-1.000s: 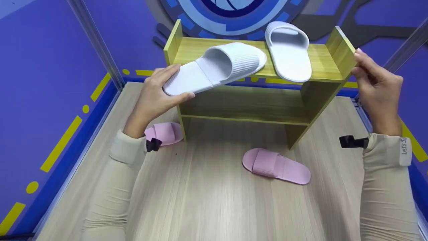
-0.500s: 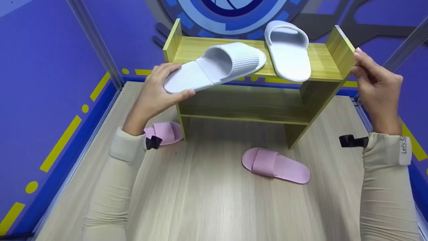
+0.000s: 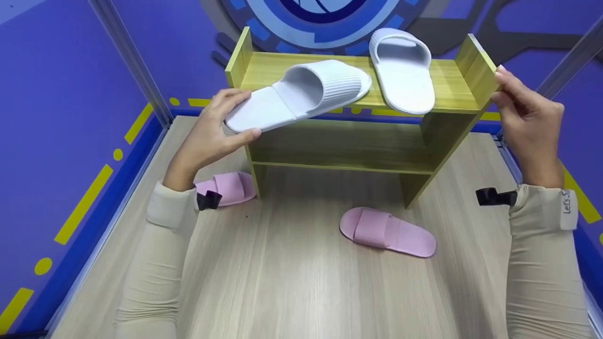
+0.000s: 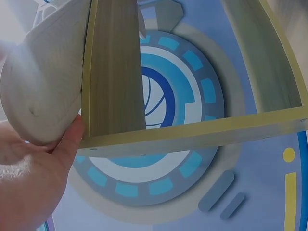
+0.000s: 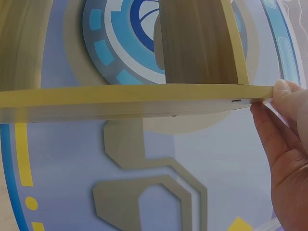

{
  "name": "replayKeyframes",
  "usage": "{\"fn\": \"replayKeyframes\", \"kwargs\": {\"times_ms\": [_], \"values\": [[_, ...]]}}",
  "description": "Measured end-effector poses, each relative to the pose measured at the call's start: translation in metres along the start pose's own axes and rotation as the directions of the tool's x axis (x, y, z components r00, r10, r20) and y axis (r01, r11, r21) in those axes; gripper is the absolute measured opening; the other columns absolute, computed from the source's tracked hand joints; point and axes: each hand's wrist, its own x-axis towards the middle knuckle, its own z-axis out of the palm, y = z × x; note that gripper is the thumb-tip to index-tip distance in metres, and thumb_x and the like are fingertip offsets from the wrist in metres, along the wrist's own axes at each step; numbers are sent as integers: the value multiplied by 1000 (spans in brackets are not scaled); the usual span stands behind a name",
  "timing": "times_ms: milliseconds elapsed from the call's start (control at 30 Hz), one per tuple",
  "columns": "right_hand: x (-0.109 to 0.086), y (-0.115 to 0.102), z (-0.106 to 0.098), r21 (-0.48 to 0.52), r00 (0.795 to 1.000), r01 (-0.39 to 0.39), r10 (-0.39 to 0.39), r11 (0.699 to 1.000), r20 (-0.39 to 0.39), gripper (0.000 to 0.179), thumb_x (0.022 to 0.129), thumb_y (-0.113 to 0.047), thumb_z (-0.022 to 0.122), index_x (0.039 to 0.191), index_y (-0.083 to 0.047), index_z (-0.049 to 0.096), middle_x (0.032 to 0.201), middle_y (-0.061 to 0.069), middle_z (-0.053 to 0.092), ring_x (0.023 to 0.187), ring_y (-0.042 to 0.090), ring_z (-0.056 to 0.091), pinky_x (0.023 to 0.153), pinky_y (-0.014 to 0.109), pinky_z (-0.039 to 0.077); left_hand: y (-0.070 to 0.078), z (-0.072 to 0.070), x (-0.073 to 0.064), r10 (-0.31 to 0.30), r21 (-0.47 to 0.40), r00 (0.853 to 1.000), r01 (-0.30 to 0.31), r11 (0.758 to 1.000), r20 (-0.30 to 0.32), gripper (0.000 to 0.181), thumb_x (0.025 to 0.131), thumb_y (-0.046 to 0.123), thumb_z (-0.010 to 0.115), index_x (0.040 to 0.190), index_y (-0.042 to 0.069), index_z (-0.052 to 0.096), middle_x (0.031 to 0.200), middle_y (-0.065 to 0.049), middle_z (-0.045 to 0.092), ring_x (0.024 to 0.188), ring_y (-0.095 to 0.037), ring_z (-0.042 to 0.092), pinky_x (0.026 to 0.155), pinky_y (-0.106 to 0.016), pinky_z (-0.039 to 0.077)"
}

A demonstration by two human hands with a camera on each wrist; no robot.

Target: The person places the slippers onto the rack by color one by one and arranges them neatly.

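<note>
In the head view, my left hand (image 3: 207,125) holds a white slide slipper (image 3: 299,96) by its heel, thumb at the near edge. Its toe points right over the top shelf of a yellowish wooden rack (image 3: 341,168). From the left wrist view, the slipper's sole (image 4: 45,82) shows beside the rack's edge, with my left hand (image 4: 33,178) at the heel. A second white slide slipper (image 3: 409,87) lies on the top shelf, heel towards me. My right hand (image 3: 532,125) pinches the upper front edge of the rack's right side panel (image 5: 144,98).
A pink slipper (image 3: 388,233) lies on the wood-look floor (image 3: 301,292) before the rack. Another pink slipper (image 3: 231,188) lies beside the rack's left leg, partly hidden by my left wrist. Blue printed walls (image 3: 70,117) stand behind and at both sides.
My left hand has shifted slightly left, its thumb now closer to the white slipper's heel end. The right hand keeps its place on the panel. The whole head view has moved a little.
</note>
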Motion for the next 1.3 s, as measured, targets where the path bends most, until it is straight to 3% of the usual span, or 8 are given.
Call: {"fn": "replayKeyframes", "kwargs": {"times_ms": [400, 767, 1300], "values": [[0, 1, 0, 23, 1000, 15, -15, 1000, -10, 35, 84, 0, 68, 117, -11, 68, 122, 9, 65, 109, 4, 65, 80, 7, 50, 2, 6, 1, 12, -4, 998, -12, 1000, -62, 60, 83, 32, 71, 137, 10, 54, 138, -9, 49, 121, -24, 45, 95, -42, 41], [0, 1, 2, 44, 1000, 18, -17, 999, -18, 34, 84, 1, 68, 116, -9, 68, 121, 9, 66, 109, 6, 65, 79, 8, 50, 6, 21, 8, 9, 49, 990, -2, 999, -138, 68, 80, 37, 73, 137, 4, 53, 138, -10, 50, 120, -24, 39, 93, -38, 39], [-1, 1, 1, 36, 1000, 17, -17, 999, -7, 35, 84, 1, 68, 118, -10, 68, 123, 8, 65, 109, 5, 65, 78, 7, 50, 15, 30, 14, 31, 120, 991, -16, 993, -126, 71, 84, 40, 69, 139, 1, 49, 143, -11, 48, 125, -27, 35, 101, -42, 40]]}}
